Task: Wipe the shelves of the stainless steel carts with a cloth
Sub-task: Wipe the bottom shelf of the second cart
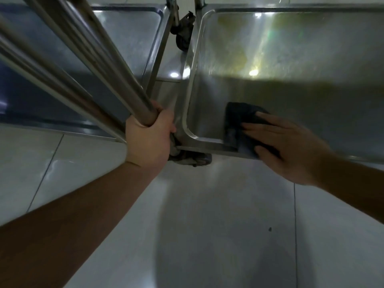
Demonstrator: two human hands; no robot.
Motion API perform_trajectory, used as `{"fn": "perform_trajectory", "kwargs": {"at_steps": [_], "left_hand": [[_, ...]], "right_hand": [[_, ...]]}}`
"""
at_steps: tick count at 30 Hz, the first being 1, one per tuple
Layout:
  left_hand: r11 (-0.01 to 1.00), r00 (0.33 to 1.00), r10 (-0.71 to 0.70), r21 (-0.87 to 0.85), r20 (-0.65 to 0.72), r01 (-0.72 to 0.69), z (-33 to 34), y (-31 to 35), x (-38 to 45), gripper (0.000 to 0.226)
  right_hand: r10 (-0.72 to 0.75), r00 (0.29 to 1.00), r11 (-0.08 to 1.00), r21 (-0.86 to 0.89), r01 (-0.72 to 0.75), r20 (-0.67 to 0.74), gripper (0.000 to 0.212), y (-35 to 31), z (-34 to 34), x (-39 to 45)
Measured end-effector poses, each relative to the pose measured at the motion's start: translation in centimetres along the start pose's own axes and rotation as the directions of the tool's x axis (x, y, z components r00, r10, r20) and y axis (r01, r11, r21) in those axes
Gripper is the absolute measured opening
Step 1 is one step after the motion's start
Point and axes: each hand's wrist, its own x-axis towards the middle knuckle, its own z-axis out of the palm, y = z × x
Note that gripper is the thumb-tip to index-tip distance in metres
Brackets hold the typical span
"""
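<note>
Left hand [148,138] grips post [116,80].

cloth [239,121] on right cart's shelf [291,96]

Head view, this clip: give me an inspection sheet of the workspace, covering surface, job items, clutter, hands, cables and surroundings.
Surface: bottom shelf of the right-hand cart, stainless steel, raised rim, glare and yellowish reflections at the far end, near half in shadow.
Job's things: dark cloth lies flat at the shelf's near-left corner, draped over the front rim.
Clutter: nothing seen on either shelf.
Hands: left hand has its grip around an upright post; right hand presses the cloth with straight fingers.
Cables: nothing seen.
Surroundings: second cart's shelf on the left, black caster between the carts, another caster under the near corner, glossy tiled floor.
</note>
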Motion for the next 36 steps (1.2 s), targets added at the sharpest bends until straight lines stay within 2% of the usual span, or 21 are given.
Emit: {"fn": "perform_trajectory", "kwargs": {"at_steps": [4, 7, 9, 11, 15, 17, 18, 20, 22, 24, 26, 29, 31, 32, 34, 36], "left_hand": [[0.999, 0.999, 0.005, -0.05, -0.05, -0.007, 0.5, 0.2, -0.1, 0.025], [0.999, 0.999, 0.009, -0.052, -0.048, -0.011, 0.7, 0.4, -0.2, 0.026], [0.999, 0.999, -0.003, -0.054, -0.038, 0.001, 0.6, 0.5, -0.2, 0.033], [0.998, 0.999, -0.03, -0.047, -0.023, 0.029, 0.6, 0.6, -0.3, 0.036], [1.0, 1.0, -0.023, -0.012, -0.011, 0.023, 0.3, 0.7, -0.2, 0.035], [1.0, 1.0, -0.023, -0.019, 0.012, 0.023, 0.2, 0.8, -0.3, 0.035], [0.999, 0.999, -0.03, -0.032, 0.017, 0.03, 0.2, 0.8, -0.3, 0.036], [0.998, 0.999, -0.031, -0.048, 0.017, 0.032, 0.2, 0.8, -0.3, 0.035], [0.999, 1.0, -0.02, -0.046, 0.006, 0.02, 0.2, 0.6, -0.4, 0.031], [0.999, 1.0, -0.018, -0.04, -0.004, 0.018, 0.3, 0.5, -0.4, 0.026], [0.999, 1.0, -0.025, -0.046, -0.011, 0.024, 0.4, 0.6, -0.5, 0.027], [0.999, 1.0, -0.002, -0.043, -0.002, 0.001, 0.4, 0.6, -0.5, 0.03], [0.999, 1.0, 0.001, -0.034, 0.0, -0.001, 0.4, 0.7, -0.5, 0.028], [0.999, 1.0, -0.006, -0.038, -0.008, 0.005, 0.4, 0.7, -0.5, 0.028], [0.999, 1.0, -0.008, -0.042, -0.011, 0.007, 0.2, 0.5, -0.4, 0.026], [1.0, 1.0, 0.007, -0.026, 0.006, -0.006, 0.2, 0.5, -0.3, 0.021]], "right_hand": [[0.029, 0.999, 0.999, -0.043, -0.03, -0.031, 0.059, -1.2, 0.4, 0.7], [-0.125, 0.992, 0.99, -0.065, 0.124, -0.011, 0.057, -5.0, 1.1, 5.9], [-0.17, 0.985, 0.984, -0.054, 0.169, -0.01, 0.055, -7.0, 1.4, 10.4], [-0.085, 0.995, 0.996, -0.01, 0.085, -0.053, 0.055, -7.7, 1.0, 14.5], [0.193, 0.972, 0.979, 0.089, -0.183, -0.134, 0.057, -4.9, -0.6, 18.5], [0.385, 0.906, 0.922, 0.113, -0.37, -0.177, 0.056, -1.9, -1.1, 16.8], [0.491, 0.846, 0.871, 0.131, -0.474, -0.208, 0.055, -0.1, -1.3, 15.1], [0.691, 0.675, 0.722, 0.197, -0.664, -0.259, 0.055, 3.1, -1.6, 11.2], [0.809, 0.538, 0.586, 0.256, -0.769, -0.235, 0.058, 4.6, -2.0, 8.8], [0.848, 0.49, 0.53, 0.291, -0.797, -0.203, 0.059, 4.3, -2.1, 9.3], [0.821, 0.521, 0.569, 0.279, -0.774, -0.231, 0.055, 2.3, -1.9, 11.3], [0.648, 0.725, 0.761, 0.196, -0.618, -0.232, 0.049, -2.2, -1.2, 15.9], [0.481, 0.859, 0.873, 0.179, -0.453, -0.175, 0.053, -4.9, -1.1, 19.6], [0.407, 0.903, 0.907, 0.177, -0.382, -0.138, 0.056, -5.7, -1.1, 21.4], [0.332, 0.94, 0.935, 0.158, -0.317, -0.075, 0.059, -6.2, -1.4, 23.9], [0.298, 0.95, 0.951, 0.12, -0.286, -0.09, 0.06, -5.9, -1.1, 23.9]]}}
